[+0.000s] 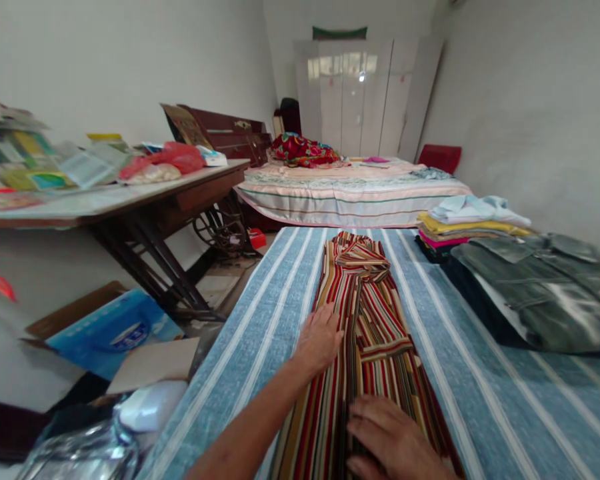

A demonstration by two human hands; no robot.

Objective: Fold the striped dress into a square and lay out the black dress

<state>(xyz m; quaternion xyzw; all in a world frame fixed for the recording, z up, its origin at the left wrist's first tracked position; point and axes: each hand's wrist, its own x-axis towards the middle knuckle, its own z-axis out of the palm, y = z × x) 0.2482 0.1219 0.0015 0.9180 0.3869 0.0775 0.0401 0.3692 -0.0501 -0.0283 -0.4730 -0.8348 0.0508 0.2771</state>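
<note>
- Nearest to us, our right hand (400, 433) has its fingers loosely spread over the striped garment (380, 363); we cannot tell if it presses.
- A little farther, our left hand (320, 339) lies flat on the garment's left edge, pinching nothing, perhaps to keep the fabric even.
- The garment is stretched lengthwise on the blue striped cloth (270, 313) (probably because it is so long), with its far end gathered in folds.
- At right, the dark jacket (545, 287) lies apart, which leaves us room, we suppose.
- Beyond it, the folded clothes (473, 225) are piled, seemingly to save space.
</note>
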